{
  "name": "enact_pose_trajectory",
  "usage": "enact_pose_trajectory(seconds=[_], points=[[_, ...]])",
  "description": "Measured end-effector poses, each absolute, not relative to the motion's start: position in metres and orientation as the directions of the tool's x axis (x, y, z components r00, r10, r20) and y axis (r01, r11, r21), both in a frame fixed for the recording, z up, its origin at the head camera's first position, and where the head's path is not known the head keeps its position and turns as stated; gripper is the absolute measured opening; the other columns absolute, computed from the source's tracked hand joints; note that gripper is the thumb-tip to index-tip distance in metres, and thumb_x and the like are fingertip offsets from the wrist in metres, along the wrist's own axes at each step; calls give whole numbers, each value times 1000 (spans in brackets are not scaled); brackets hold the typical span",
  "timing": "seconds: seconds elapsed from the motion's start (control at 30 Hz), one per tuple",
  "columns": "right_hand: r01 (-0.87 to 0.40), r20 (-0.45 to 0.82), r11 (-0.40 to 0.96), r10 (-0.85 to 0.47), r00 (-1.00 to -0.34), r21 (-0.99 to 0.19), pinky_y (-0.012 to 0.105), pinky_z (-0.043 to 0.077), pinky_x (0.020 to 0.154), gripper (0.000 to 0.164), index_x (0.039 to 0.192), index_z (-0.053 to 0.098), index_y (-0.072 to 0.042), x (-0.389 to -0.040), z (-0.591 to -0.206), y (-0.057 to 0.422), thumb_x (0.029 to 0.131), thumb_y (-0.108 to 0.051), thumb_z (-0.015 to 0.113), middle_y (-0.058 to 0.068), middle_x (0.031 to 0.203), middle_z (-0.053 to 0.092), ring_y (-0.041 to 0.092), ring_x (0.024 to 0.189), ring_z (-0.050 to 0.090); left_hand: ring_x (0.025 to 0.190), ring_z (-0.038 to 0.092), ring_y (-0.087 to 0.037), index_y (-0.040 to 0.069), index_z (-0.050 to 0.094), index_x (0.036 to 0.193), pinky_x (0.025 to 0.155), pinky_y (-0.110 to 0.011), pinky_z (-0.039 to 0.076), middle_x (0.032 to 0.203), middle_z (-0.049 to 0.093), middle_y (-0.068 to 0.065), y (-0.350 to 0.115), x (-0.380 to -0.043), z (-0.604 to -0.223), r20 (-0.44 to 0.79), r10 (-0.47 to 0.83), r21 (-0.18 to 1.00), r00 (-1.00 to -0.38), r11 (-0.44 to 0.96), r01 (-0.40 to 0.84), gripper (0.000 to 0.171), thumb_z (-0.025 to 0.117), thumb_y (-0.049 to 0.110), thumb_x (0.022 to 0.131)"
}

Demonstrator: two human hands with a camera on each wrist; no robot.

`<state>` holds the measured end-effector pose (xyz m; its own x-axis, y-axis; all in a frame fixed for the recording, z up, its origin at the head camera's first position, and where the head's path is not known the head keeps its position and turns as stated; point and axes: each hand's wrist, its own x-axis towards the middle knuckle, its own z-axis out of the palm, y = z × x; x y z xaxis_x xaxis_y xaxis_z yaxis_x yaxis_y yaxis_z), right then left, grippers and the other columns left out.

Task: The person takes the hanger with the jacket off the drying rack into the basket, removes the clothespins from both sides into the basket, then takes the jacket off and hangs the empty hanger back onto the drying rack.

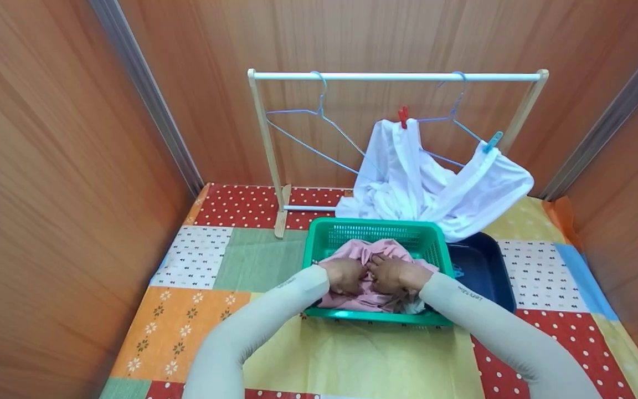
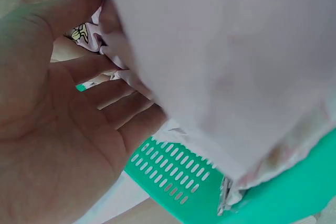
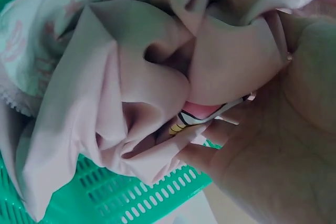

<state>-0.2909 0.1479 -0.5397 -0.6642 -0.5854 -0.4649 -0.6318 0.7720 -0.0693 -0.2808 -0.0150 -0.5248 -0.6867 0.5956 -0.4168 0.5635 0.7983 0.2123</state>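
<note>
A crumpled pink garment (image 1: 371, 250) lies in a green plastic basket (image 1: 374, 316). Both hands are down in the basket, close together on this cloth. My left hand (image 1: 346, 275) holds a fold of it; in the left wrist view the thumb and fingers (image 2: 113, 98) curl at its edge, and a printed patch shows beyond. My right hand (image 1: 392, 275) grips the cloth from the other side. In the right wrist view, its fingers (image 3: 199, 153) go under the folds beside a printed part. A whitish cloth with pink print (image 3: 37, 51) lies alongside.
Behind the basket stands a drying rack (image 1: 396, 76) with a bare hanger (image 1: 319, 113) and a second hanger (image 1: 454, 117). White cloth (image 1: 407, 183) hangs there by a red clothespin (image 1: 404, 116) and a blue clothespin (image 1: 493, 141). A dark tray (image 1: 485, 271) sits right of the basket.
</note>
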Motion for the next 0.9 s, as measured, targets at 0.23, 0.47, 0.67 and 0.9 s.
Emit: enact_pose_trajectory(seconds=[0.23, 0.47, 0.67, 0.9], points=[[-577, -356, 779, -626, -694, -245, 52, 38, 111, 60, 150, 39, -7, -294, -517, 167, 99, -34, 56, 19, 157, 33, 39, 138, 42, 113, 63, -19, 28, 44, 148, 94, -38, 52, 128, 65, -3, -28, -285, -511, -320, 591, 284, -741, 806, 520, 59, 65, 34, 93], [-503, -337, 799, -598, -728, -331, 55, 30, 115, 63, 155, 31, -13, -296, -490, 183, 100, -36, 54, 16, 162, 24, 39, 148, 25, 130, 54, -27, 20, 35, 153, 106, -46, 46, 137, 60, -7, -44, -289, -488, -202, 539, 369, -818, 815, 446, 63, 60, 34, 97], [-524, -221, 785, -604, -766, -330, 56, 35, 112, 57, 150, 40, -11, -299, -468, 195, 99, -30, 56, 21, 157, 32, 40, 142, 35, 140, 44, -24, 18, 36, 152, 113, -45, 39, 153, 45, -4, -62, -283, -479, -72, 472, 477, -879, 790, 385, 62, 58, 38, 98], [-562, -71, 749, -620, -782, -351, 56, 36, 111, 51, 145, 48, -10, -299, -443, 212, 99, -29, 58, 21, 153, 41, 39, 140, 41, 141, 43, -25, 20, 38, 151, 111, -48, 40, 153, 45, -4, -91, -268, -487, 16, 378, 598, -926, 739, 311, 57, 57, 35, 99]])
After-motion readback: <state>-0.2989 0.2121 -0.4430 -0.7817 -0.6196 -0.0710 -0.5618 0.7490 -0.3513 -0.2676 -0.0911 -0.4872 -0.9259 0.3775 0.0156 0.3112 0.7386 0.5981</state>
